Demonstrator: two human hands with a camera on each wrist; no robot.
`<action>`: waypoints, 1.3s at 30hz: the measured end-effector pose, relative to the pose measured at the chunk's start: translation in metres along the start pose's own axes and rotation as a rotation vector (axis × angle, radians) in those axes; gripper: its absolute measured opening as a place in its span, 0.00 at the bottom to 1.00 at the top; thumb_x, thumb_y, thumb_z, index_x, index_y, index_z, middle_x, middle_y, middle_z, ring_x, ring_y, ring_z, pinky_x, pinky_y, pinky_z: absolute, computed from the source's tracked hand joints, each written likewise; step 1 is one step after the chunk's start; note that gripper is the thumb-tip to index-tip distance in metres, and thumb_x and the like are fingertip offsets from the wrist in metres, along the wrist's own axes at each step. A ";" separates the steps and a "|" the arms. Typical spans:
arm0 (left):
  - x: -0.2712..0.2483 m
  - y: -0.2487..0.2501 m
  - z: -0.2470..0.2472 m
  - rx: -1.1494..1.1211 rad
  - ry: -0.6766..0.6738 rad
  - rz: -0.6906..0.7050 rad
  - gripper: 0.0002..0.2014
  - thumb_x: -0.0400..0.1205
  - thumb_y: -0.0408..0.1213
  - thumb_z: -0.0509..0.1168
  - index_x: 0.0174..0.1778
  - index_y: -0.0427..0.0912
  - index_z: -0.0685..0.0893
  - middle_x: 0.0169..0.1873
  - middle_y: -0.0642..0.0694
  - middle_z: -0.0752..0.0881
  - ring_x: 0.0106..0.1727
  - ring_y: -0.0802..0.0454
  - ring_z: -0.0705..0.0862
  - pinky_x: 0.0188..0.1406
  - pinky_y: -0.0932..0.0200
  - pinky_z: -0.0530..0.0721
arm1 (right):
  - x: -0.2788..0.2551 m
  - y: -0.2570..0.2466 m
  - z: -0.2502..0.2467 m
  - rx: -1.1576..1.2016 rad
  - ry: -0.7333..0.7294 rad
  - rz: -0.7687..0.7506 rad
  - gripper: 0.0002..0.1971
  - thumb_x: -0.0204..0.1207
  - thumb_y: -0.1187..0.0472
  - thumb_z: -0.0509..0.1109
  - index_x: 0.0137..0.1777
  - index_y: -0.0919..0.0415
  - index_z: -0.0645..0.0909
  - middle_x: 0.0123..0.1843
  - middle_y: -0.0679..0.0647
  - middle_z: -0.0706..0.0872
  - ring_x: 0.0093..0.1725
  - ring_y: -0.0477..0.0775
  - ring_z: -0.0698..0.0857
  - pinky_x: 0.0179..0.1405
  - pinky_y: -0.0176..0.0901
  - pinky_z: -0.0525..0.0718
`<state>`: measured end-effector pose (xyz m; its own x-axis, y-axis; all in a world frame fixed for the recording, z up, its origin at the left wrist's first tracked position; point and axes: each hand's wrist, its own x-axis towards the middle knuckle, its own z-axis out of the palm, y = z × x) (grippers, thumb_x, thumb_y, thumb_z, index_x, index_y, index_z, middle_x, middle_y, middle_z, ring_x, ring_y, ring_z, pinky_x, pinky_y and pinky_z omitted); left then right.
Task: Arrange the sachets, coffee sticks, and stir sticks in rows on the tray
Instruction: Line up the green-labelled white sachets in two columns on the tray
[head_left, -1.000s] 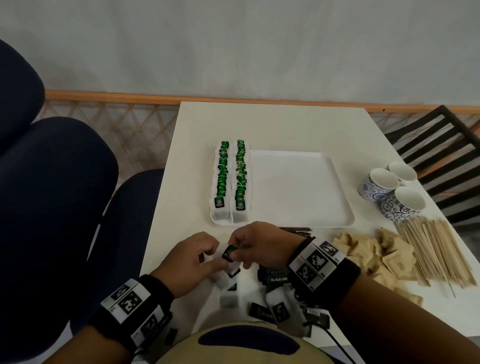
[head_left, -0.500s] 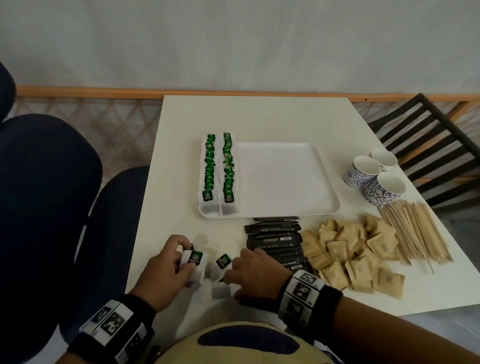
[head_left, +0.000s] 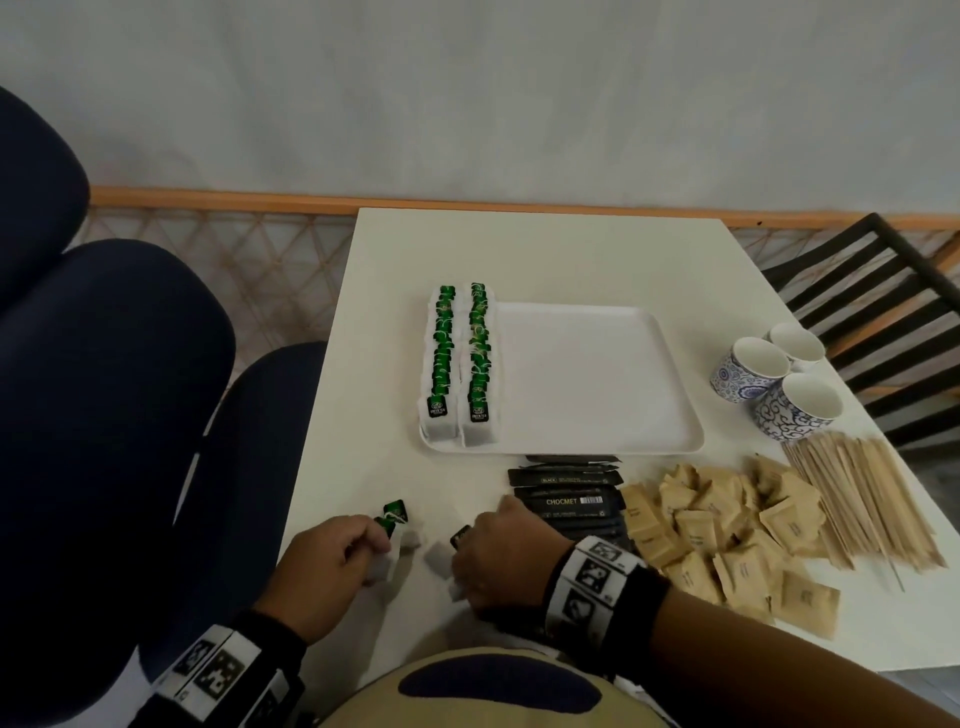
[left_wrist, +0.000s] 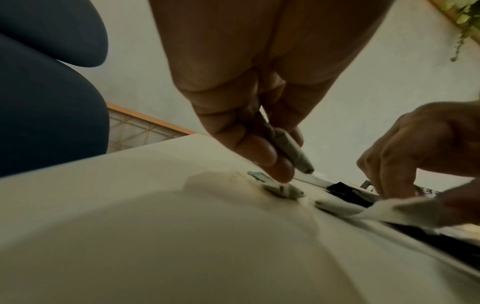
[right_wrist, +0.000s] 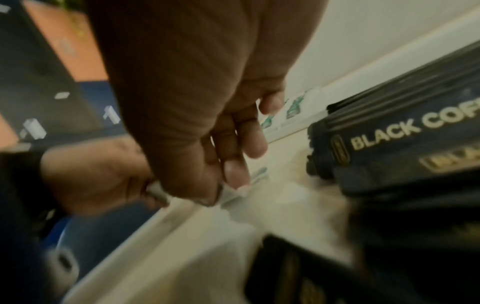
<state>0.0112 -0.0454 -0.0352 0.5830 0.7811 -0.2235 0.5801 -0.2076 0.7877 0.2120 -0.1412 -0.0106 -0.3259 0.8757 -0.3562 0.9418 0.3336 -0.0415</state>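
Down at the near edge of the tabletop (head_left: 545, 260), the left hand (head_left: 324, 566) pinches a small bunch of tea bags (head_left: 393, 519) while the right hand (head_left: 498, 561), just beside it, has its fingers curled onto another loose tea bag (head_left: 439, 558). Beyond them the tray (head_left: 597, 374) carries two rows of tea bags (head_left: 460, 358) along its left side, while the coffee sticks (head_left: 571, 501), brown sachets (head_left: 727, 535) and stir sticks (head_left: 862, 499) wait off it. Since the bags are light and flimsy, one could slip from the bunch, or a careless placement might topple the standing rows.

"CHOCMET" stood in pale letters on a black coffee stick (head_left: 569, 501) just below the tray (head_left: 597, 374). Another black coffee stick (right_wrist: 405, 131) read "BLACK COF", then was cut off.
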 end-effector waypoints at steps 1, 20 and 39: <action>0.001 -0.002 -0.001 0.012 -0.001 -0.015 0.20 0.81 0.26 0.64 0.31 0.55 0.86 0.41 0.53 0.88 0.44 0.54 0.87 0.38 0.61 0.87 | -0.005 0.006 -0.003 0.160 0.028 0.030 0.10 0.76 0.49 0.66 0.46 0.52 0.85 0.46 0.50 0.89 0.47 0.55 0.86 0.52 0.50 0.78; 0.044 0.084 0.001 -0.330 -0.257 0.037 0.20 0.83 0.43 0.65 0.22 0.49 0.83 0.22 0.50 0.79 0.27 0.56 0.74 0.30 0.63 0.74 | -0.020 0.035 -0.059 0.211 0.605 -0.008 0.14 0.77 0.44 0.63 0.44 0.51 0.86 0.36 0.48 0.83 0.37 0.52 0.80 0.35 0.46 0.77; 0.073 0.080 0.010 0.041 0.031 0.041 0.11 0.80 0.44 0.70 0.30 0.51 0.88 0.29 0.56 0.88 0.32 0.62 0.83 0.35 0.67 0.79 | 0.006 0.110 -0.027 1.035 0.357 0.607 0.10 0.81 0.55 0.68 0.38 0.51 0.73 0.34 0.46 0.83 0.28 0.42 0.84 0.29 0.31 0.80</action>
<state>0.1059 -0.0108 0.0051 0.5894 0.7890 -0.1732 0.5791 -0.2632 0.7716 0.3110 -0.0896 0.0076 0.3309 0.8917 -0.3087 0.5181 -0.4451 -0.7304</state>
